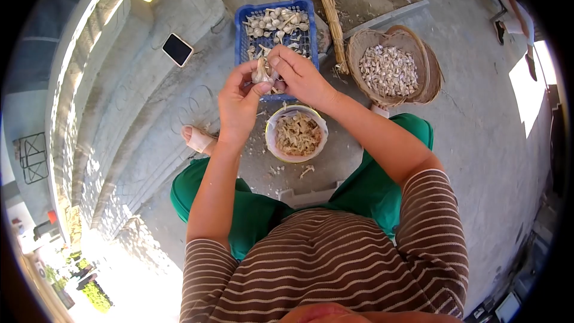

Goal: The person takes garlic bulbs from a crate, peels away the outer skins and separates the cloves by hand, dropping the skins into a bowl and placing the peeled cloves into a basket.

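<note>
Between my two hands, over the near part of a blue plastic crate, is a garlic bulb. My left hand grips it from the left with thumb and fingers. The fingers of my right hand close on its right and upper side. Whole garlic bulbs lie in the far part of the crate. Just below my hands stands a round bowl with a pale liner, holding papery garlic skins.
At the right, a wicker basket holds many loose cloves. A straw broom lies beside the crate. A phone rests on the step at the left. Another person is at the far upper right.
</note>
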A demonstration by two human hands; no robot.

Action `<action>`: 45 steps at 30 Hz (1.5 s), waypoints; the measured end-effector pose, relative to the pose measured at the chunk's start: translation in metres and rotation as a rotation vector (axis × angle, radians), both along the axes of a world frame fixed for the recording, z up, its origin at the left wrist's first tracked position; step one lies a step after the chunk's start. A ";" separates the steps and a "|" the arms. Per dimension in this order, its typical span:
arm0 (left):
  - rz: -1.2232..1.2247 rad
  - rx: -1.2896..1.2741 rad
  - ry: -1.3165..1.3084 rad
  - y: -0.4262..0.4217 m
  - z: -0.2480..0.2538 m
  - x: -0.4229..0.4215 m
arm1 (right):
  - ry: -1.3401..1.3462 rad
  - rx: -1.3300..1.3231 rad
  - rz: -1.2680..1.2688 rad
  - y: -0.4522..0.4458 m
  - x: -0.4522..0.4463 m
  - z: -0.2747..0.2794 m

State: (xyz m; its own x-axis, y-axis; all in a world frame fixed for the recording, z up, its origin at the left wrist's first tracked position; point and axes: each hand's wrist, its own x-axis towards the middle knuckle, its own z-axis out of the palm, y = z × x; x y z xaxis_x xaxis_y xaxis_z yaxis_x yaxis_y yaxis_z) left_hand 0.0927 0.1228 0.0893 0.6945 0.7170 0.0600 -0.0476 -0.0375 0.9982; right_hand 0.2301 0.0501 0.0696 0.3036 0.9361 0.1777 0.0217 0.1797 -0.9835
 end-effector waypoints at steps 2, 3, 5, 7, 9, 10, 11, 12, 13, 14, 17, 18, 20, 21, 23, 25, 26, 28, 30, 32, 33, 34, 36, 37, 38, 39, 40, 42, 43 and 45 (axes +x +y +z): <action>-0.009 0.000 -0.024 -0.001 0.002 0.001 | 0.256 -0.058 0.017 0.001 0.001 0.001; -0.009 -0.006 -0.028 -0.001 0.003 0.001 | 0.255 -0.059 0.019 0.001 0.000 0.003; -0.006 -0.013 -0.032 0.000 0.003 0.001 | 0.438 -0.059 0.011 0.000 -0.001 0.008; 0.008 -0.114 -0.103 0.003 0.002 0.002 | 0.531 -0.069 0.049 -0.001 0.000 0.007; -0.020 -0.203 -0.160 0.008 -0.002 0.001 | 0.624 -0.079 0.084 -0.002 0.002 0.005; -0.048 -0.291 -0.215 0.009 -0.004 0.000 | 0.754 -0.055 0.132 -0.001 0.002 0.003; -0.047 -0.292 -0.214 0.010 -0.005 0.000 | 0.885 -0.030 0.181 -0.001 0.002 0.002; -0.058 -0.354 -0.248 0.010 -0.005 0.000 | 0.886 -0.029 0.182 -0.001 0.004 0.003; -0.068 -0.416 -0.280 0.011 -0.005 0.000 | 0.993 -0.012 0.192 -0.001 0.006 0.004; -0.066 -0.417 -0.278 0.011 -0.005 -0.001 | 1.102 0.003 0.201 -0.001 0.007 0.006; -0.056 -0.424 -0.289 0.012 -0.004 0.000 | 0.918 -0.027 0.091 -0.004 0.009 0.019; -0.027 -0.403 -0.274 0.011 -0.001 0.000 | 0.917 -0.026 0.090 -0.005 0.010 0.023; 0.002 -0.383 -0.259 0.010 0.001 0.001 | 0.390 -0.047 0.128 -0.006 0.010 0.027; 0.004 -0.297 -0.237 0.010 0.001 0.001 | 0.391 -0.049 0.129 -0.006 0.010 0.026; 0.005 -0.212 -0.212 0.008 0.000 0.001 | 0.146 -0.093 0.141 -0.005 0.012 0.024; 0.059 -0.175 -0.184 0.006 0.000 0.002 | 0.172 -0.064 0.134 -0.005 0.006 0.020; 0.060 -0.173 -0.185 0.007 0.000 0.001 | 0.198 -0.035 0.127 -0.004 0.004 0.018; 0.059 -0.174 -0.177 0.007 -0.002 0.000 | 0.228 -0.047 0.145 -0.006 0.003 0.017; 0.057 -0.175 -0.179 0.006 -0.001 0.000 | 0.257 -0.058 0.163 -0.006 0.001 0.016; 0.057 -0.179 -0.182 0.007 -0.002 0.000 | 0.362 -0.057 0.174 -0.005 -0.001 0.014; 0.029 -0.207 -0.191 0.008 -0.004 -0.001 | 0.360 -0.059 0.175 -0.006 -0.001 0.014; 0.002 -0.236 -0.200 0.010 -0.006 -0.002 | 0.459 -0.079 0.179 -0.006 -0.001 0.015; -0.017 -0.294 -0.218 0.012 -0.007 -0.003 | 0.556 -0.100 0.183 -0.005 0.000 0.014; -0.038 -0.350 -0.235 0.012 -0.006 -0.003 | 0.629 -0.082 0.187 -0.004 0.000 0.012; -0.038 -0.349 -0.237 0.012 -0.006 -0.002 | 0.702 -0.063 0.191 -0.003 0.000 0.011; -0.063 -0.380 -0.262 0.011 -0.004 -0.002 | 0.700 -0.061 0.192 -0.003 0.000 0.013; -0.088 -0.412 -0.287 0.011 -0.003 -0.002 | 0.736 -0.079 0.182 -0.004 0.000 0.015; -0.075 -0.445 -0.289 0.011 -0.002 -0.001 | 0.772 -0.099 0.171 -0.004 0.001 0.017; -0.061 -0.478 -0.292 0.011 -0.001 0.000 | 0.771 -0.085 0.173 -0.005 0.001 0.016; -0.065 -0.482 -0.285 0.011 0.000 0.000 | 0.769 -0.072 0.175 -0.004 0.001 0.014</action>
State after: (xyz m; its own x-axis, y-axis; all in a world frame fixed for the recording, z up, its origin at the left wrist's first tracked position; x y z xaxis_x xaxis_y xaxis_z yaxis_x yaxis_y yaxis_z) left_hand 0.0923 0.1343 0.0894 0.7423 0.6662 -0.0723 -0.3048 0.4317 0.8490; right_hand 0.2312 0.0457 0.0840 0.1637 0.9829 -0.0846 -0.6916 0.0532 -0.7203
